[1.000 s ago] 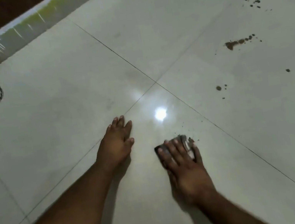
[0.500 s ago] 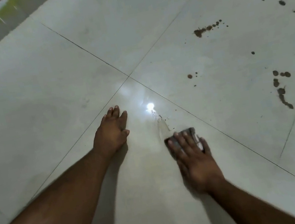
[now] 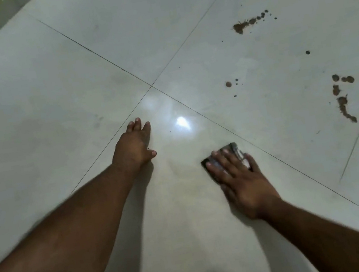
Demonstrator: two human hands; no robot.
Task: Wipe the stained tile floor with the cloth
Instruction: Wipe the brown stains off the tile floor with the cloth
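R hand [image 3: 244, 180] flat, fingers straight, pressing dark cloth [image 3: 221, 155] on tile floor [image 3: 48, 98]; L hand [image 3: 133, 144] flat & relaxed on tile; brown stains [image 3: 343, 101] to right

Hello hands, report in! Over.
Right hand flat on cloth. Left hand braced on floor. Brown stains unwiped, right. Nothing blocking.

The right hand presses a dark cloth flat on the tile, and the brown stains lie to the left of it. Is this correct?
Not quite. In the head view the right hand does press the dark cloth flat, but the brown stains lie to its right.
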